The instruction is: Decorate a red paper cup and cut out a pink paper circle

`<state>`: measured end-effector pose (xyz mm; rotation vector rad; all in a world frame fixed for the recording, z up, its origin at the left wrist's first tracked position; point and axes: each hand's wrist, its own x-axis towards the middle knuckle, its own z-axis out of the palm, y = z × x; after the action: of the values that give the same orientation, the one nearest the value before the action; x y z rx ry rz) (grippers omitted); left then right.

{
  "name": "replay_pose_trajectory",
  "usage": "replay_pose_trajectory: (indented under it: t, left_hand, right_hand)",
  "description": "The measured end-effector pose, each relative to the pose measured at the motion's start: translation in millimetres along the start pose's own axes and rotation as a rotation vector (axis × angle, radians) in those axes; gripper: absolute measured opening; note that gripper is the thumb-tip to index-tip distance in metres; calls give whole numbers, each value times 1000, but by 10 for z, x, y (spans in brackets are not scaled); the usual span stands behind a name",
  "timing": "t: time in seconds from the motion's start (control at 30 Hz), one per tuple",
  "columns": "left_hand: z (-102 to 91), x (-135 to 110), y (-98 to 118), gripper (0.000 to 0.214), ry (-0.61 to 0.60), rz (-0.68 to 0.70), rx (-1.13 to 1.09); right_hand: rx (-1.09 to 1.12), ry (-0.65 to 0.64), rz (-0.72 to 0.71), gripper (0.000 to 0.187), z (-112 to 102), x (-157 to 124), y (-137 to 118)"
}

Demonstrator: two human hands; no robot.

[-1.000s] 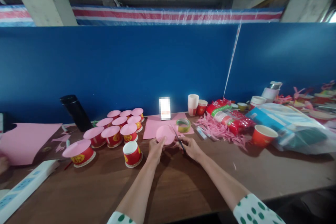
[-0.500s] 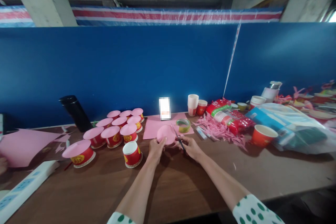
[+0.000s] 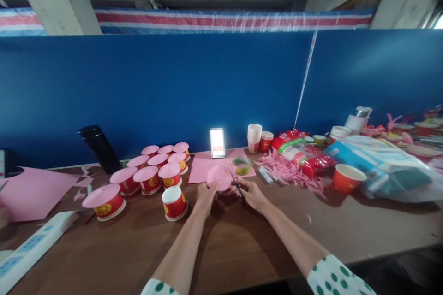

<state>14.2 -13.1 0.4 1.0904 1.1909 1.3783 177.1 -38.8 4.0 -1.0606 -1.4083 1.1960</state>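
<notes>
Pinched in my left hand (image 3: pixel 206 194) is a round pink paper disc (image 3: pixel 219 177), held above the table. My right hand (image 3: pixel 253 195) grips a pair of dark scissors (image 3: pixel 236 184), whose blades lie along the disc's right edge. Behind the disc is a pink paper sheet (image 3: pixel 200 168) with a roll of green tape (image 3: pixel 241 166) on it. To the left of my left hand stands a red paper cup (image 3: pixel 175 206) without a disc. Several red cups (image 3: pixel 149 183) capped with pink discs form rows further left.
Pink paper strips (image 3: pixel 282 168), a red plastic packet (image 3: pixel 299 153), an orange cup (image 3: pixel 349 179) and a plastic-wrapped bundle (image 3: pixel 384 166) lie to the right. A power strip (image 3: pixel 38 244), a black bottle (image 3: pixel 100 150) and another person's pink paper (image 3: pixel 34 191) are at the left.
My hands, the disc and the scissors look unchanged. At the far left, the other person's hand and pink paper have shifted slightly.
</notes>
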Motion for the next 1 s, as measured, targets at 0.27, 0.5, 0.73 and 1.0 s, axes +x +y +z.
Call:
replay_pose_trajectory:
  t: [0.27,0.5,0.73,1.0]
  left_hand:
    - [3,-9,25,29,21,-4,-3]
    - [13,-19,45,29,21,-8,-17]
    - [5,-13,41,30,31,-9,-12]
    - [-8,4,20,31,41,8,-17]
  right_hand:
    - [-9,-5,4,38,-6,11,23]
    - [5,-19,-22,36,-3,15,29]
    - [-12,-26,-18,33,-11,3,16]
    - [-18,-17,-12,34,-11,5,25]
